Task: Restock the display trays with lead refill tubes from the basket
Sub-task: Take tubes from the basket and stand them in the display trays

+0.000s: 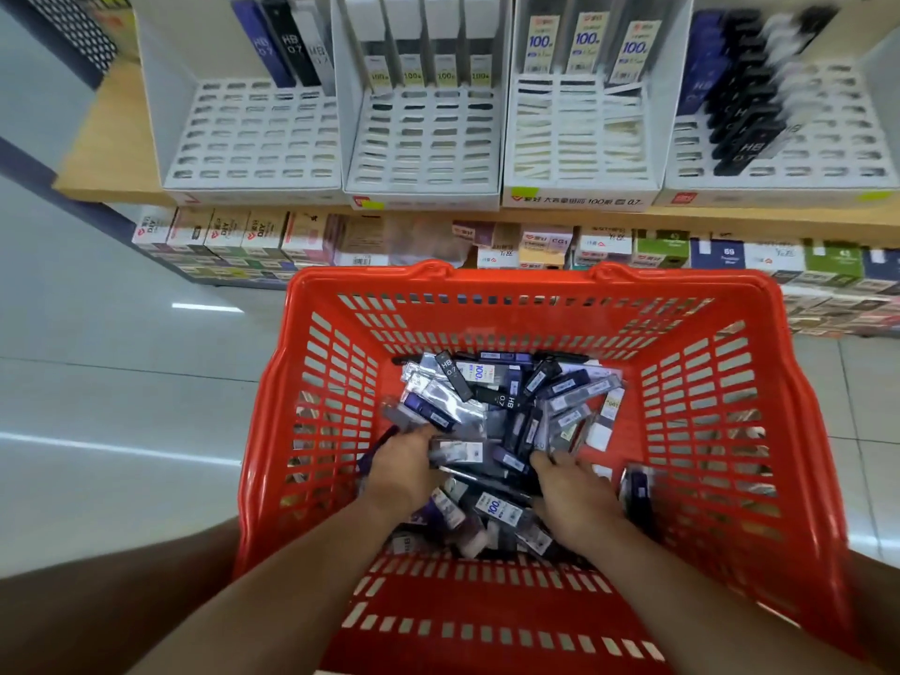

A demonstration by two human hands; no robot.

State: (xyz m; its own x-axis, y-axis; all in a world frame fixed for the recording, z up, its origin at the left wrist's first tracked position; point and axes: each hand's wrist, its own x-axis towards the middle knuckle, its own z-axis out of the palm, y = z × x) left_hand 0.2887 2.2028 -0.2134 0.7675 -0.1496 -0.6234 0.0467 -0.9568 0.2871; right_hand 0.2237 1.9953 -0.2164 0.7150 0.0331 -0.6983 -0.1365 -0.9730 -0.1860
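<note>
Fingers (pixel 424 435) half-hidden among tubes (pixel 497 506)

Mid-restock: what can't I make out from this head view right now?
All in the head view:
1. Left hand grip: fingers buried in the lead refill tubes; hold unclear.
2. Right hand: fingertips hidden under tubes too.
3. Rightmost display tray: motion blur smears its tube labels.
4. Basket: near rim cut off by the bottom edge; floor covered by tubes.

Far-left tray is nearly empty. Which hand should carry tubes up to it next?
Left, probably. The left hand is at the left of the basket, below the far-left tray, fingers curled on purple tubes. The right hand digs in the pile farther right and would reach across.
</note>
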